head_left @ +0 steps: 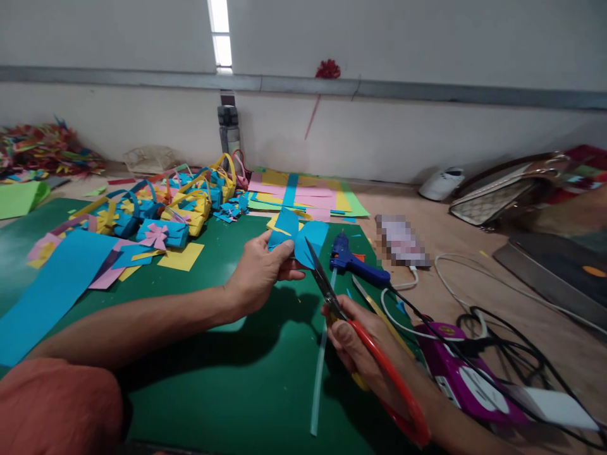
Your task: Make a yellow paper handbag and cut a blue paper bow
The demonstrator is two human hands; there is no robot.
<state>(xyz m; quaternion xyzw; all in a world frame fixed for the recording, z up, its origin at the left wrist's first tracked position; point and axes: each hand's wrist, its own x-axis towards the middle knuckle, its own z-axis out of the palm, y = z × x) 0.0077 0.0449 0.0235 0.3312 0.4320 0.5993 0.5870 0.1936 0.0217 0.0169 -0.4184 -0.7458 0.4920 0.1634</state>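
Observation:
Between thumb and fingers, my left hand (260,272) pinches a piece of blue paper (313,243) above the green mat, with a bit of yellow showing at its top. My right hand (353,335) is wrapped round a pair of scissors (327,291) with red handles. Their blade tips point up and left and overlap the right part of the blue paper. Whether the blades are cutting into it I cannot tell. Something yellow shows under my right hand, partly hidden. Just beyond the scissors lies a blue glue gun (358,262) with a clear glue stick (318,379) trailing from it.
Several small paper baskets (165,234) stand at the left, near a long blue paper strip (61,287). Coloured sheets (351,199) are stacked at the back. To the right are a phone (403,240), a craft knife (382,313), a purple power strip (467,373) and tangled cables.

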